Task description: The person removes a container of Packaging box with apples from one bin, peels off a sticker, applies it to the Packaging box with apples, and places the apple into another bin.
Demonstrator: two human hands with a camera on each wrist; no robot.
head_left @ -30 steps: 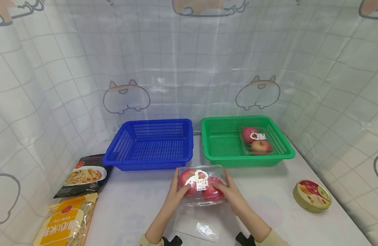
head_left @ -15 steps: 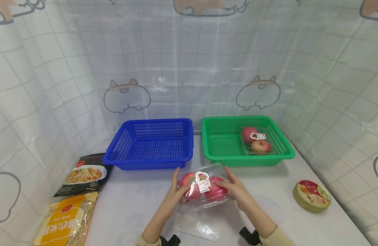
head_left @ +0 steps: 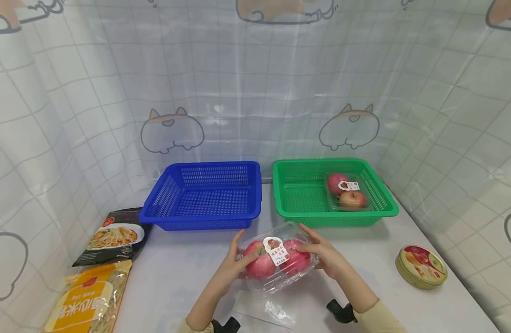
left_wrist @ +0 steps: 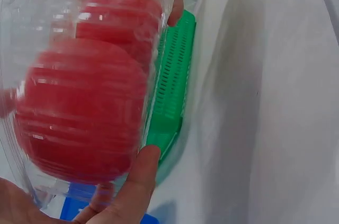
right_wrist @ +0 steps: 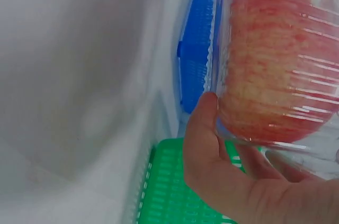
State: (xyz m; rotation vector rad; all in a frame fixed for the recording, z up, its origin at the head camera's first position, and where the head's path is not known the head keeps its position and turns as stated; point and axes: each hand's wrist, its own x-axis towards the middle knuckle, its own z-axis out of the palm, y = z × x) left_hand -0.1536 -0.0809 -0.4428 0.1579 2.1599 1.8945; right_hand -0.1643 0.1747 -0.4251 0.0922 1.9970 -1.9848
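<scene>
Between both hands, over the white table, is a clear plastic box of apples [head_left: 276,259] with two red apples and a white label on its lid. My left hand [head_left: 230,267] grips its left end, thumb on the lid; the left wrist view shows a finger along the box's edge. At the other end my right hand [head_left: 326,254] holds it, the thumb over the right apple. The box is tilted, its right end farther from me. In the right wrist view, the right-hand fingers [right_wrist: 204,139] curl round the box's end. Parts of both hands are hidden behind the box.
A blue basket [head_left: 213,223] and a green basket [head_left: 334,218] stand at the back; the green one holds another box of apples [head_left: 349,191]. Two food packets, black [head_left: 113,236] and yellow [head_left: 89,298], lie left. A round tin [head_left: 421,266] sits right, a flat clear bag [head_left: 265,309] in front.
The box of apples has turned counterclockwise between the hands, its left end dropping nearer to me. My right hand has shifted slightly right. Baskets, packets and tin have stayed put.
</scene>
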